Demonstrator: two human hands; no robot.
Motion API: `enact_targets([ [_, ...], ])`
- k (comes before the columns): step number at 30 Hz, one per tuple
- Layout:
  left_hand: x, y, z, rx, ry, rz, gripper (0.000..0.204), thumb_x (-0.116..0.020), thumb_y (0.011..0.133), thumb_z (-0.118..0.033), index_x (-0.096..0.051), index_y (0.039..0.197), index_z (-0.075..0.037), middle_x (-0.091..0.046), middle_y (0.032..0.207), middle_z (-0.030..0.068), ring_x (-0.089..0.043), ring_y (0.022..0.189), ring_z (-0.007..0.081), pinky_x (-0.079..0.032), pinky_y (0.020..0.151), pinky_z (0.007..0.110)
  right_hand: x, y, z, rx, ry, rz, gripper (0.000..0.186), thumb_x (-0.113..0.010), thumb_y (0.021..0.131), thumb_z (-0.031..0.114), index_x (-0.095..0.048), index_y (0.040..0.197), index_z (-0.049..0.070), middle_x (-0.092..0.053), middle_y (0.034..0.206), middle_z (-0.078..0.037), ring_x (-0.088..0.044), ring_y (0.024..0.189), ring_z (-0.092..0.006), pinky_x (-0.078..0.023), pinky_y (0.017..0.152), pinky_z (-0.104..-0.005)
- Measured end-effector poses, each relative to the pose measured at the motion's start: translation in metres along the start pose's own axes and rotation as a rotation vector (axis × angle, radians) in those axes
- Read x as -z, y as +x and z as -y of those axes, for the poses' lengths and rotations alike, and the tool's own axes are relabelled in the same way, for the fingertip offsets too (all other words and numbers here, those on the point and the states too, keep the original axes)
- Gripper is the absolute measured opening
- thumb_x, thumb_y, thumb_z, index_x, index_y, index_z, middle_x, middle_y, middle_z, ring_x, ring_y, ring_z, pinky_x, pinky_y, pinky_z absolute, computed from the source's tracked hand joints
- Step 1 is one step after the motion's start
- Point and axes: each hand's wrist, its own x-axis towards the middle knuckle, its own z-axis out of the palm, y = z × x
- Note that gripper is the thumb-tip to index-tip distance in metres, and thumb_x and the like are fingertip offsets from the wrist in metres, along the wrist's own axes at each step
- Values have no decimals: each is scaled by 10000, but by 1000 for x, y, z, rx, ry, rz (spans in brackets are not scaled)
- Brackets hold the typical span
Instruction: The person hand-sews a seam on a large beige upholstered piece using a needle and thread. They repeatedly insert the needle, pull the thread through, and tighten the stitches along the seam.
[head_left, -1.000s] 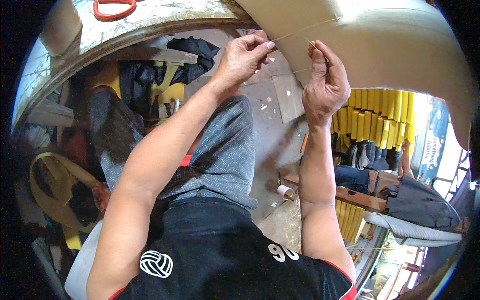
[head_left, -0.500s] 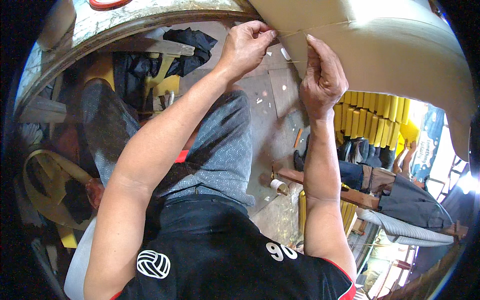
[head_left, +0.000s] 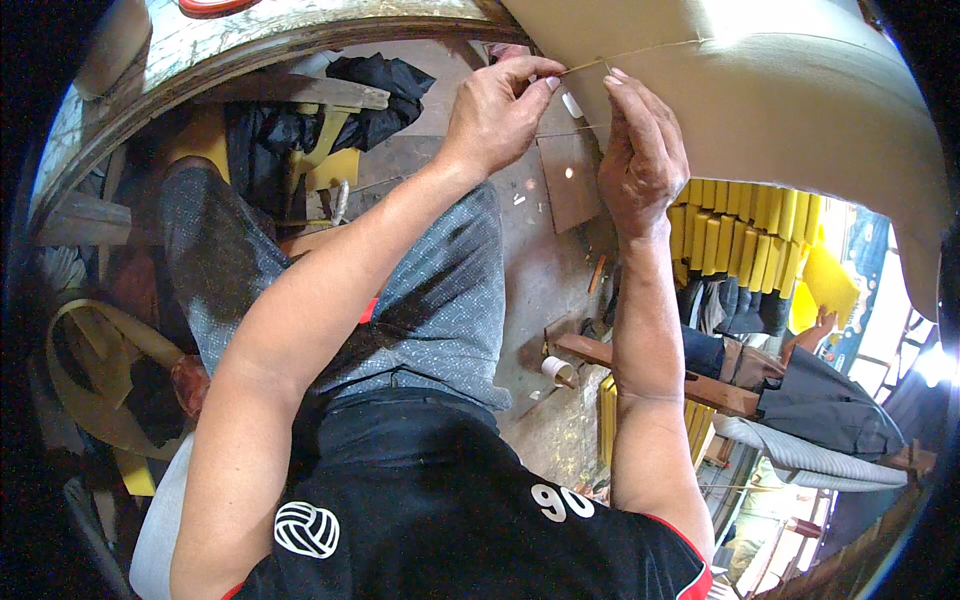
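A pale yellowish thread (head_left: pixel 655 47) runs across a large beige sheet (head_left: pixel 800 110) at the upper right. My left hand (head_left: pixel 500 115) pinches its near end between thumb and index finger, just off the sheet's left edge. Close by on the right, my right hand (head_left: pixel 645 145) is closed, fingertips pressed together, and a thin needle-like sliver shows at their tips, touching or almost touching the thread. Another stretch of thread passes from beside my left hand toward my right palm. What lies inside the right fingers is mostly hidden.
A worn table edge (head_left: pixel 300 38) curves along the upper left, bearing a red ring-shaped object (head_left: pixel 215 6). Yellow bundled pieces (head_left: pixel 745 235) stand at right, near a co-worker's hand (head_left: pixel 815 330) and a yellow sheet (head_left: pixel 830 280). A white cup (head_left: pixel 556 371) lies on the floor.
My left hand has shifted slightly right and down, still pinching the thread. My right hand has edged left. At right, a co-worker's hand and the yellow sheet have moved.
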Motion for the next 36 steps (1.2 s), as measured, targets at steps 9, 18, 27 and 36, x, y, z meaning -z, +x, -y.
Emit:
enact_targets([
  [9, -1, -11, -11, -16, 114, 2, 282, -646, 976, -85, -737, 1242, -66, -788, 1090, 85, -721, 926, 111, -569, 826, 286, 0, 1, 0, 57, -22, 38, 207, -683, 920, -56, -748, 1083, 54, -772, 1086, -130, -745, 1032, -281, -591, 898, -364],
  [18, -8, -19, -19, -106, 294, 11, 334, -674, 936, -89, -726, 1265, -94, -747, 1073, 219, -775, 931, 249, -588, 809, 330, -2, 3, 3, -21, -16, -21, 221, -698, 906, -69, -744, 1093, 41, -772, 1059, -133, -756, 974, -282, -598, 853, -360],
  [27, -10, -19, -18, -165, 291, -12, 329, -668, 929, -90, -732, 1252, -93, -729, 1090, 234, -756, 987, 315, -591, 833, 368, 4, 11, 8, -203, 43, 85, 172, -701, 910, 19, -729, 1076, 57, -758, 1017, -145, -742, 945, -328, -582, 822, -393],
  [36, -12, -20, -19, -209, 312, -24, 331, -650, 936, -92, -723, 1259, -85, -740, 1085, 206, -744, 998, 340, -589, 848, 394, -2, 13, 2, -352, 155, 35, 127, -686, 982, 113, -742, 1071, 42, -758, 984, -160, -758, 876, -305, -590, 768, -371],
])
